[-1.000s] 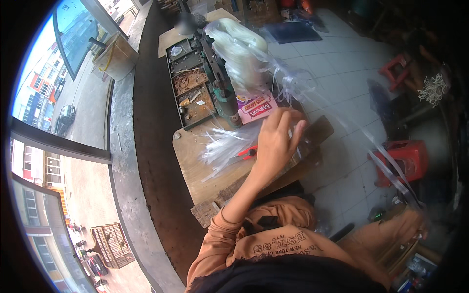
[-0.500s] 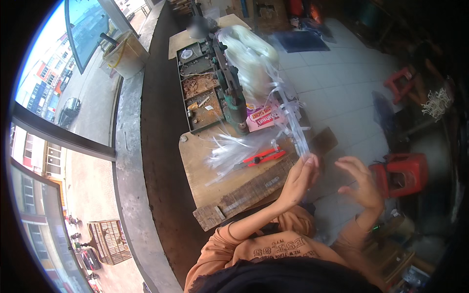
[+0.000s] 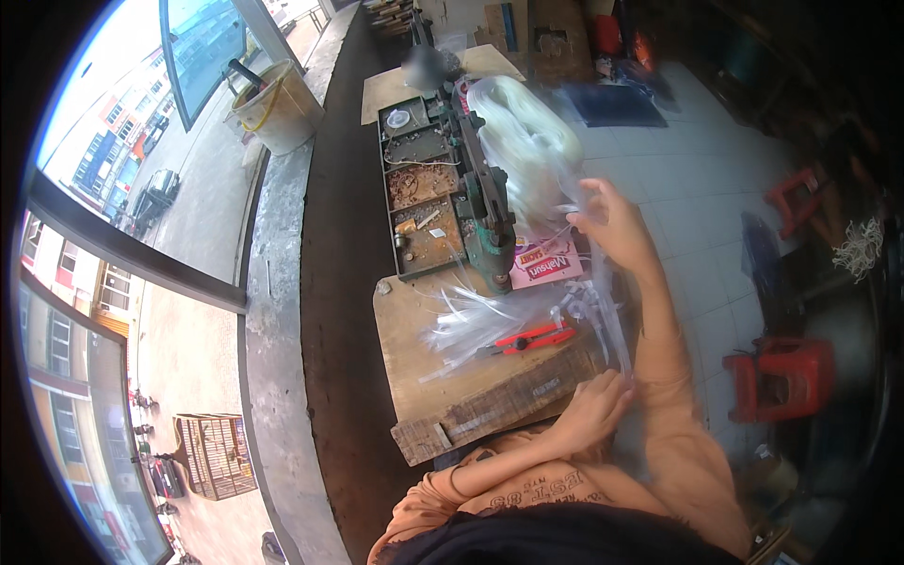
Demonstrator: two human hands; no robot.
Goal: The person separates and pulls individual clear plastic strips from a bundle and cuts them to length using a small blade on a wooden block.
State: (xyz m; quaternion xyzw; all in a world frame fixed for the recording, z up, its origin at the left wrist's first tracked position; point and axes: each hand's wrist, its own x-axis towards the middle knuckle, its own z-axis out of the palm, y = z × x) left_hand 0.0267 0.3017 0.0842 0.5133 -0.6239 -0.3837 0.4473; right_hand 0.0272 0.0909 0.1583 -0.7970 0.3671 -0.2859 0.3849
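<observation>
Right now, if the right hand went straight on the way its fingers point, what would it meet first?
The right hand would probably meet the big pale bundle of plastic strands first, ahead and to the left; depth is unclear, so it might pass above.

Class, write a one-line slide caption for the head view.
Left hand holding translucent white plastic strips, right hand near a pale, glossy looped bundle.

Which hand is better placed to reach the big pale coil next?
Probably the right hand: it is beside the pale coil, while the left hand sits farther away, near the wooden board, apparently pinching clear strips.
</observation>
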